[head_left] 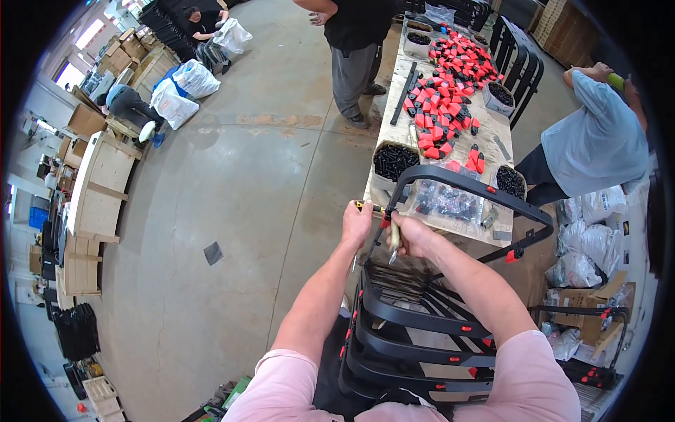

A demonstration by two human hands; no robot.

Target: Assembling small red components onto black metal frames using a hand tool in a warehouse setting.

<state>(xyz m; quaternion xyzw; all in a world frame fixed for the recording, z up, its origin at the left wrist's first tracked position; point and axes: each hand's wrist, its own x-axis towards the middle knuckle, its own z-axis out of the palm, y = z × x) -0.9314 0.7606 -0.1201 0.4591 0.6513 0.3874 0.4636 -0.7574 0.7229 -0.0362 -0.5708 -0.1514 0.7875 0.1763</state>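
Note:
My left hand [357,224] is closed around a yellow-and-black handled tool [364,205], beside the left leg of a curved black tubular frame [450,172]. A red piece [385,222] sits on that leg between my hands. My right hand [415,238] grips a pale-handled tool [395,232] whose metal tip points down; its exact kind cannot be made out. The frame arches over the near end of the worktable, with another red piece [515,255] at its right lower end. Below my hands stand several stacked black frames [415,344] with small red parts.
The wooden worktable [394,141] carries a heap of red-and-black parts [450,91], tubs of black pieces [395,162] and clear plastic bags [446,200]. One person [594,133] stands at its right, another [355,63] at its far left. White sacks [587,239] lie on the right.

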